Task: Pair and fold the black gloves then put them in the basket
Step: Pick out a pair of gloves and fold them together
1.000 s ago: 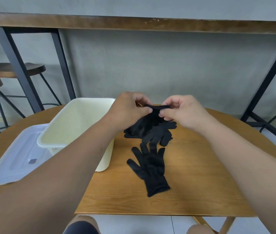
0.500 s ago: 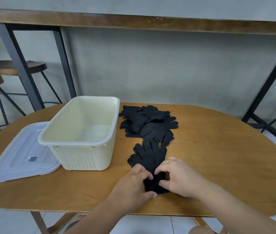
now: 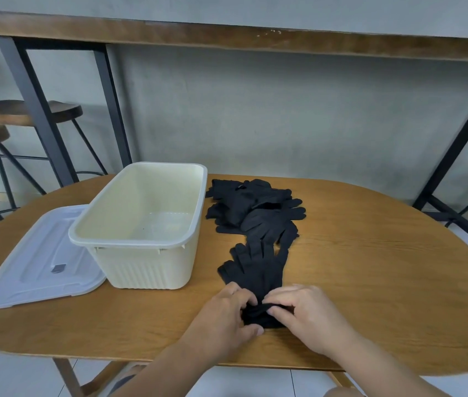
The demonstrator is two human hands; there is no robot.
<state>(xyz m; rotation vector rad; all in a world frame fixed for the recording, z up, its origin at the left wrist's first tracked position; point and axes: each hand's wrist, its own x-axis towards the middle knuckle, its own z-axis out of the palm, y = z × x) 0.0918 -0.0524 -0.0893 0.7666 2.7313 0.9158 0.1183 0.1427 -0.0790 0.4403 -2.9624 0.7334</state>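
Observation:
A pair of black gloves (image 3: 257,270) lies stacked flat near the table's front edge, fingers pointing away from me. My left hand (image 3: 224,319) and my right hand (image 3: 304,313) both pinch the cuff end, which is bunched up between my fingertips. Behind it a loose heap of more black gloves (image 3: 253,206) lies on the table. To the left of the gloves stands the cream plastic basket (image 3: 103,239), with nothing visible inside.
The basket's translucent white lid (image 3: 38,262) lies flat at the table's left end. The oval wooden table (image 3: 370,267) has bare wood on the right. Stools stand at far left, a high counter with black metal legs behind.
My hands left the far glove heap and came down to the near pair. They now pinch its cuff end, which has bunched up since half a second ago.

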